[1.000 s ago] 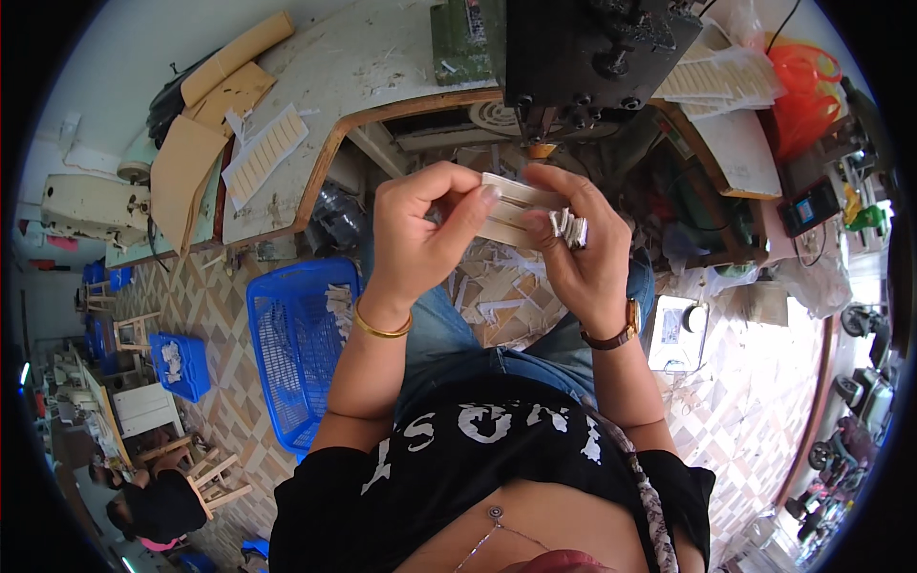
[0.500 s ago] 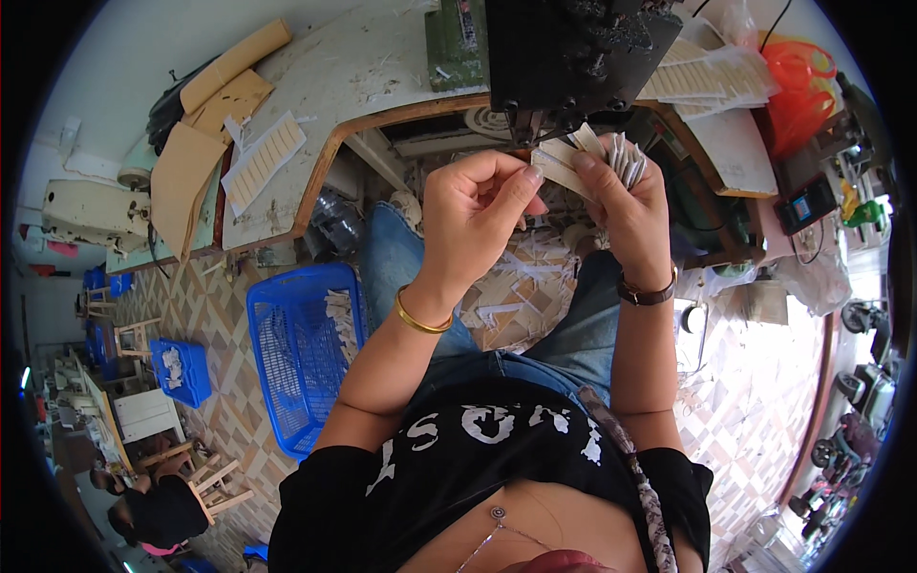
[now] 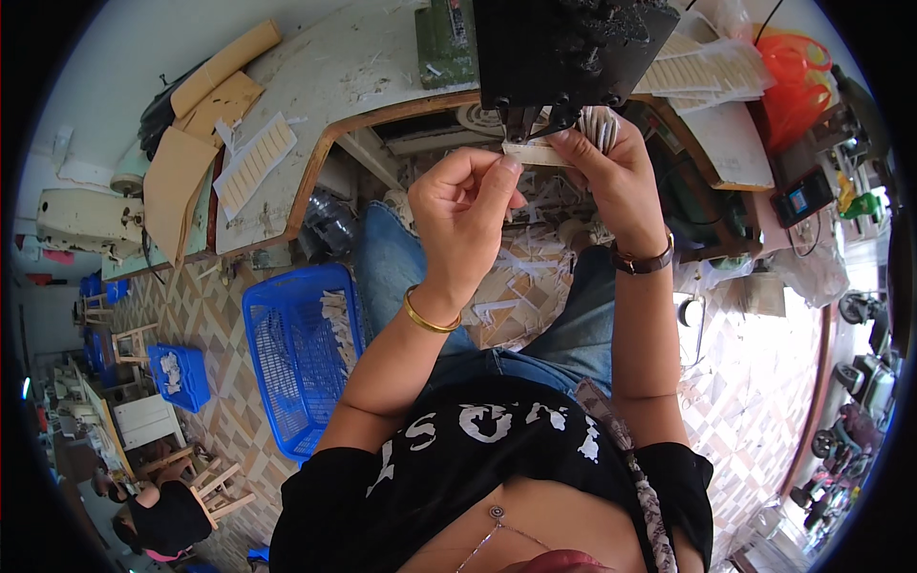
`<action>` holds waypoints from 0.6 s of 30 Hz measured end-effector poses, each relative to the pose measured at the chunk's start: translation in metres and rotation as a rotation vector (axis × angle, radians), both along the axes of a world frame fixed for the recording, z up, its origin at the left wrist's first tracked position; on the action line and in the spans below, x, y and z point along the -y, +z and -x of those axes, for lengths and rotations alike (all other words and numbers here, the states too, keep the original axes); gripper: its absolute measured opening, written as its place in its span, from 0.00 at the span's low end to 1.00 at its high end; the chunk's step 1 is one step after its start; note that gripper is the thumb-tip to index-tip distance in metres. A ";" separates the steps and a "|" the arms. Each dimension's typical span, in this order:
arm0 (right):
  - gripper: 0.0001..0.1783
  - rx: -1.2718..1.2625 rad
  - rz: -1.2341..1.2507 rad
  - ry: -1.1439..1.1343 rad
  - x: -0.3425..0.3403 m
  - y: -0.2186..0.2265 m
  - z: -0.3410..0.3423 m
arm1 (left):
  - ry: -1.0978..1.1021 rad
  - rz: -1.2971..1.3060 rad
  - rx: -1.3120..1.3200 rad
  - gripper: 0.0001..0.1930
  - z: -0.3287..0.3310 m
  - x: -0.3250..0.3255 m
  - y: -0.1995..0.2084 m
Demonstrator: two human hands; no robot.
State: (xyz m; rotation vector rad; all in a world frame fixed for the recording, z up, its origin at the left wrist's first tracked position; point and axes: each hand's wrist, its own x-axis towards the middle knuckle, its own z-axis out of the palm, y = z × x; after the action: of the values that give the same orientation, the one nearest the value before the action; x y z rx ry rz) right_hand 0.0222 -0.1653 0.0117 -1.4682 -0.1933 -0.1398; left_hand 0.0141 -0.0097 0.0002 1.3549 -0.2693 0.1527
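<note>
My left hand (image 3: 465,212) pinches one end of a short pale strip (image 3: 537,153) between thumb and forefinger. The strip lies level, just under the lower parts of a black sewing machine head (image 3: 573,53). My right hand (image 3: 616,181) has its thumb on the strip's other end. A bunch of similar pale strips (image 3: 599,126) fans up between the fingers of that same hand. Their far ends are partly hidden behind the machine. The strip's material is too small to make out.
A wooden-edged worktable (image 3: 373,81) curves around the machine, with brown card pieces (image 3: 181,181) and a sheet of strips (image 3: 256,164) at left. A blue basket (image 3: 298,368) with pale pieces stands on the floor. At right hang a red plastic bag (image 3: 795,91) and a small screen device (image 3: 802,198).
Both hands have moved slightly left and up toward the machine. The strip, slanted before, now lies nearly level under the machine's lower parts.
</note>
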 end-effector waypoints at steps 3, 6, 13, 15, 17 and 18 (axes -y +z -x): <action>0.06 0.019 0.020 -0.006 -0.004 -0.001 -0.001 | -0.004 0.022 -0.018 0.06 -0.003 -0.006 0.001; 0.06 0.070 0.038 -0.039 -0.011 0.001 0.000 | -0.005 -0.001 -0.075 0.06 -0.010 -0.011 0.010; 0.07 -0.032 -0.043 -0.219 -0.005 0.002 0.010 | -0.044 -0.015 0.032 0.06 -0.017 -0.012 0.011; 0.09 0.018 -0.094 -0.160 0.003 -0.004 0.021 | -0.024 -0.013 0.070 0.06 -0.020 -0.008 0.008; 0.12 -0.019 -0.123 -0.177 -0.003 -0.006 0.026 | 0.033 0.033 0.125 0.05 -0.020 -0.010 0.003; 0.12 0.005 -0.147 -0.173 -0.005 -0.008 0.025 | 0.032 0.033 0.121 0.05 -0.020 -0.013 0.001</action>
State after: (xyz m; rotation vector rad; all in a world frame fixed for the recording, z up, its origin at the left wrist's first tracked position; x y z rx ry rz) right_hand -0.0029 -0.1606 0.0040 -1.3366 -0.0583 -0.2919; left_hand 0.0343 0.0034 0.0013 1.3198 -0.3456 0.2649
